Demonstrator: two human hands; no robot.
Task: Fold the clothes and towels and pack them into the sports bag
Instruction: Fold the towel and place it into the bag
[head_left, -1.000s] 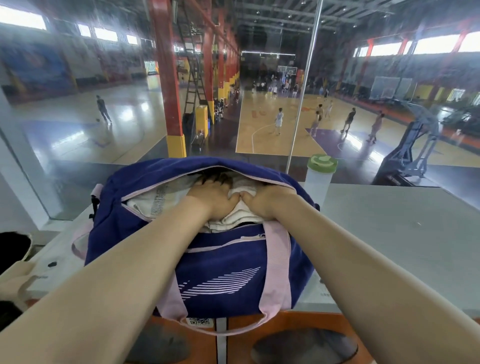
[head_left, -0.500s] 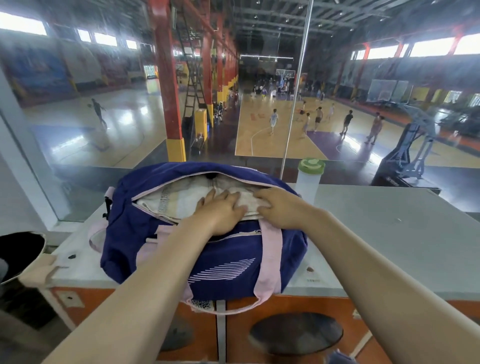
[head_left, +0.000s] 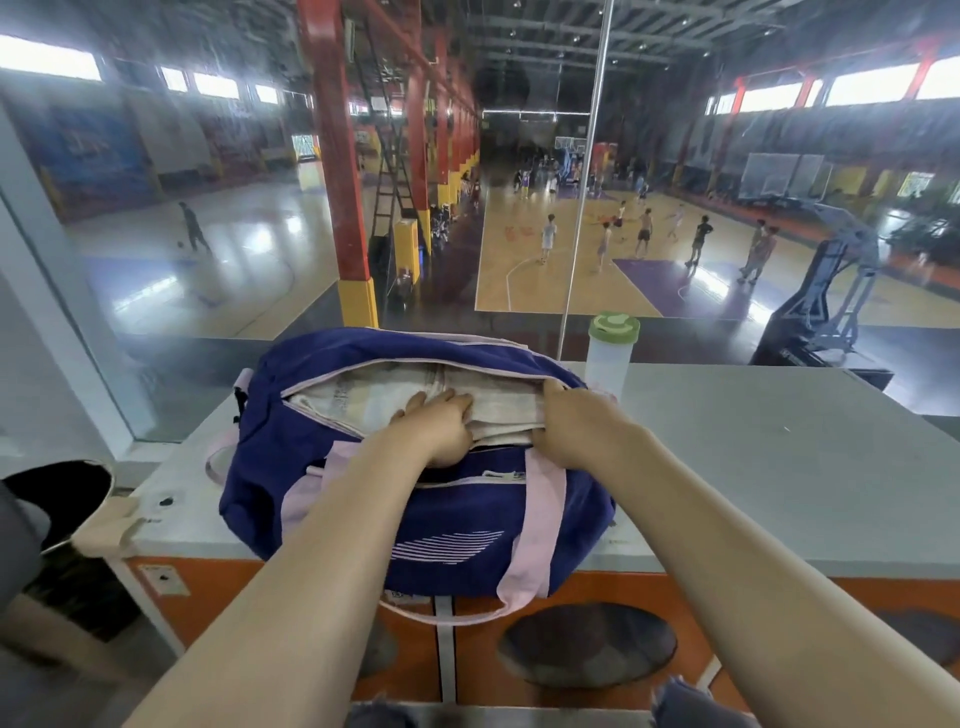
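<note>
A navy sports bag (head_left: 457, 525) with pink straps lies on the grey counter, its top zip open. Folded white cloth (head_left: 363, 402) fills the opening. My left hand (head_left: 439, 431) lies flat on the cloth at the near edge of the opening, with its fingers pressed down on the fabric. My right hand (head_left: 569, 423) is at the right end of the opening, thumb on top and fingers curled under the end of the folded cloth. Whether it also holds the bag's rim I cannot tell.
A clear bottle with a green lid (head_left: 612, 353) stands just behind the bag's right end. The grey counter (head_left: 769, 467) stretches to the right, with a glass pane and a metal pole (head_left: 582, 208) behind it. A black round object (head_left: 62, 499) sits low at the left.
My hands have moved apart: the right one slid to the right end of the opening and closed on the cloth. The left hand stayed on the cloth. My view has pulled back.
</note>
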